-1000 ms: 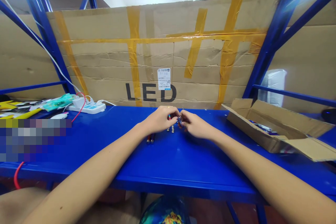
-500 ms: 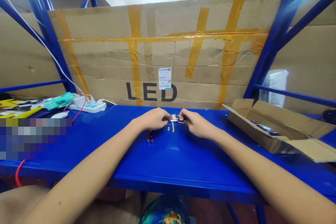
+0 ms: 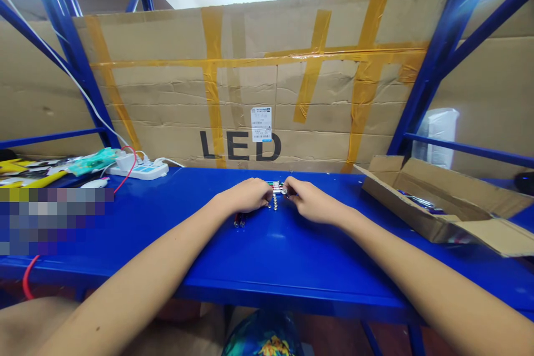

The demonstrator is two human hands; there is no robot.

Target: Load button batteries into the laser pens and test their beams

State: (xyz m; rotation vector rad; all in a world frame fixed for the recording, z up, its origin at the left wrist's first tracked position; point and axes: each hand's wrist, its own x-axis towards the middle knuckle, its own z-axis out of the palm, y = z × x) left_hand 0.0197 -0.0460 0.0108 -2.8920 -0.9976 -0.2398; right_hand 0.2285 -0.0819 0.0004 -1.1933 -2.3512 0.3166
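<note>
My left hand (image 3: 254, 196) is closed in a pinch, its fingertips down on a small silver button cell (image 3: 269, 206) at the table top. Facing it, my right hand (image 3: 303, 196) is closed around a small metal penlight (image 3: 285, 191), whose round, pale end points toward me; my fingers hide most of its barrel. Between both hands runs a short row of button cells (image 3: 275, 202). Just behind them lie several slim silver tubes (image 3: 274, 185) with coloured parts, side by side. Dark red penlights (image 3: 239, 221) lie below my left wrist, partly covered by it.
An open cardboard box (image 3: 429, 222) with shiny pen-like items stands at the right. On the left are a white power strip (image 3: 144, 169), a red cable (image 3: 129, 169) and yellow-handled tools (image 3: 41, 179). A large cardboard panel (image 3: 167, 100) closes off the back between blue posts.
My left hand has moved slightly right and down onto the single button cell. My right hand has shifted a little left, with the penlight's round end now nearer the row.
</note>
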